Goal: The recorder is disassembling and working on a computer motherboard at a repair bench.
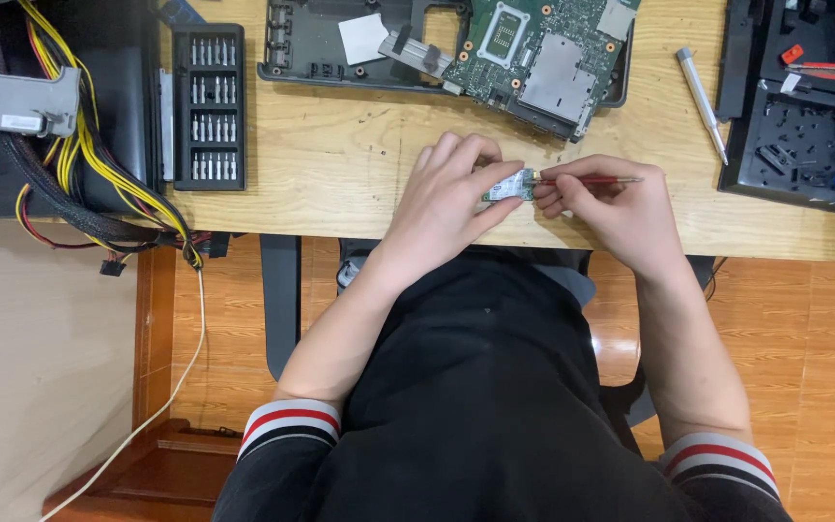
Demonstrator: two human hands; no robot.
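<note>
The wooden desk (359, 164) stands over a wood floor (804, 319) and carries an opened laptop chassis (340, 48), a bit case (208, 106) and a cable bundle (99, 174). At its near edge, the left hand (446, 203) pinches a small circuit card (511, 186). The right hand (611, 208) closes on a red tool (587, 180), tip apparently touching the card. A slip could gouge the card or drop it floorward.

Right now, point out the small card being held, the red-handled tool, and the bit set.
small circuit card (511, 185), head view, its white label.
red-handled tool (593, 180), head view, mid-handle beside the right hand.
screwdriver bit set (209, 106), head view, centre of the black tray.
</note>
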